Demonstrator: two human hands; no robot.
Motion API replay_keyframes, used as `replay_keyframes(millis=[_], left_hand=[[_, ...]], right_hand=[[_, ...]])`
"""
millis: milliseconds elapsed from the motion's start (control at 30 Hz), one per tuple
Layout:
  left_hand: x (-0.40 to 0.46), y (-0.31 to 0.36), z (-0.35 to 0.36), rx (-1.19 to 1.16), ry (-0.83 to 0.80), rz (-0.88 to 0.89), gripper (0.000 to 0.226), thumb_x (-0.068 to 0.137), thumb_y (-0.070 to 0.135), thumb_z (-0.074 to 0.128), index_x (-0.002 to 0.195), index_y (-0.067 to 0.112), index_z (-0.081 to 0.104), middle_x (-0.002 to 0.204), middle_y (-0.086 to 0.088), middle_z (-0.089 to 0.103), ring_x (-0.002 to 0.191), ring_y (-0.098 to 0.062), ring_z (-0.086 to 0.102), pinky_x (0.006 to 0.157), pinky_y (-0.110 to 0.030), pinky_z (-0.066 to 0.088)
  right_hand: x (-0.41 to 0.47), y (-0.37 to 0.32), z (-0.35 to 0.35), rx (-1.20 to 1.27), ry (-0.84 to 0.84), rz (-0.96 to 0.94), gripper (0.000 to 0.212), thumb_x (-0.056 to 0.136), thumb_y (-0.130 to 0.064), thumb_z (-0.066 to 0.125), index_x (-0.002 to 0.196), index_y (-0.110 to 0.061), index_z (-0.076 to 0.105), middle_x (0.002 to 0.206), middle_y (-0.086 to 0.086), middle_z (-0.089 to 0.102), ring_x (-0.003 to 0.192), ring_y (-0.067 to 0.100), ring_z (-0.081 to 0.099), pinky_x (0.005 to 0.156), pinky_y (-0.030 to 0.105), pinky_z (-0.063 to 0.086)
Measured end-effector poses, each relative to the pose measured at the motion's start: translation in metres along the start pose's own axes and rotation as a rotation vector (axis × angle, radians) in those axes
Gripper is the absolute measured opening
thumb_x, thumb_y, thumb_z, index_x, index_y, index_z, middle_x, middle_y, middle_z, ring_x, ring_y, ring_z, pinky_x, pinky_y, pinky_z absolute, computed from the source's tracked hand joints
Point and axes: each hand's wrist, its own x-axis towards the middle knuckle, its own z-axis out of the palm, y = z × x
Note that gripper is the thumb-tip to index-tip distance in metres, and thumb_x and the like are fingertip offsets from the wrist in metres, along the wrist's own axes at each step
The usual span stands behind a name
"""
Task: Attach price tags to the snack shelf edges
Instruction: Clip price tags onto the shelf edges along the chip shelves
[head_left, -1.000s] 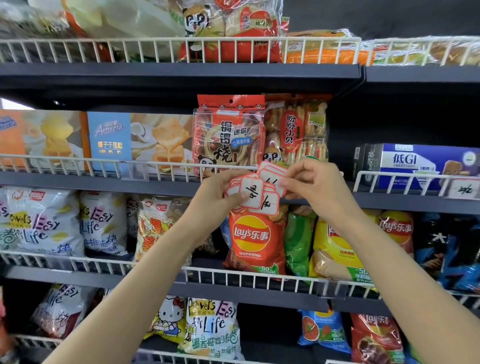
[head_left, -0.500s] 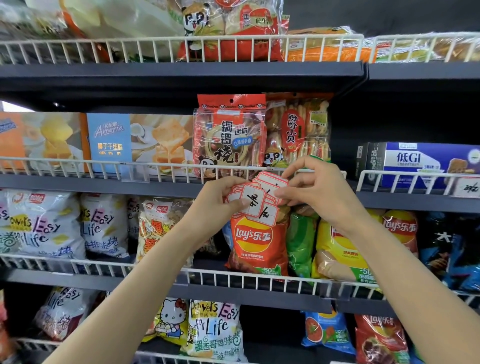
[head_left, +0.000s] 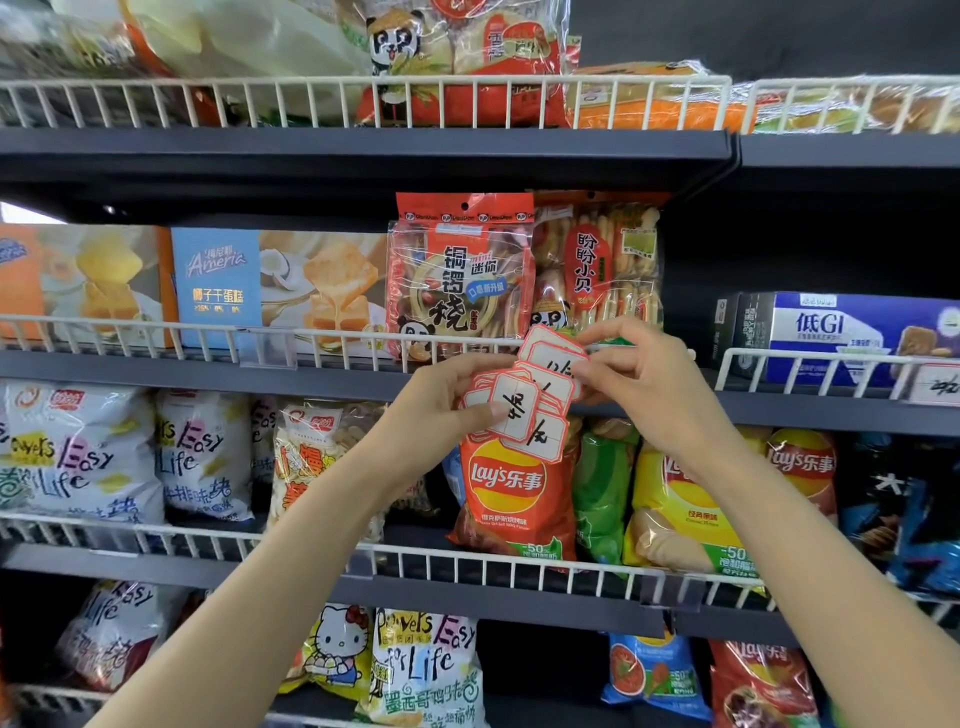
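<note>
Red-edged price tags (head_left: 524, 410) fanned between both hands (head_left: 550, 395)

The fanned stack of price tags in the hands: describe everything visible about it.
The price tags are small white cards with red borders and rounded corners, each bearing black handwritten marks; they look like paper or thin card. Several overlap in a loose fan, tilted, held in front of the middle shelf rail and above a red Lay's bag. The left hand grips the lower tags, thumb pressed on the front one. The right hand pinches the topmost tag's upper edge.
</note>
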Motion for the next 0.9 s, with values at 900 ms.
replay_keyframes(millis=[900], left_hand=[[0.023,-0.011,0.012,0.447,0.098,-0.024,0.018,0.090,0.011,0.058,0.104,0.023,0.056,0.105,-0.001,0.068,0.097,-0.019,0.064,0.089,-0.037,0.051]], right_hand=[[0.020,0.020,-0.006,-0.182,0.329,-0.033,0.019,0.090,-0.009,0.056,0.104,-0.014,0.068,0.089,0.002,0.071,0.081,0.013,0.068,0.073,0.039,0.057]])
